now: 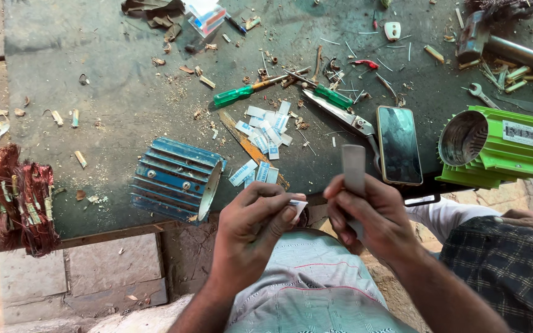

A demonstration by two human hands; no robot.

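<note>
My left hand [255, 223] pinches a small white paper slip [298, 206] between thumb and fingers, just in front of my lap. My right hand [374, 217] grips a flat grey metal strip [354, 169] that stands upright above my fingers. The two hands are close together, nearly touching. Beyond them, several white and blue paper slips [263, 135] lie scattered on the dark workbench [94, 123], over a wooden ruler [242, 143].
A blue finned motor housing [177, 180] lies at the bench's near edge, a green one [495, 147] at the right. A phone [398, 145], scissors [347, 117], two green-handled screwdrivers [242, 92], a spanner [481, 94], a hammer [501, 46] and copper windings [21, 200] surround them. Another person's arm [525, 217] rests at right.
</note>
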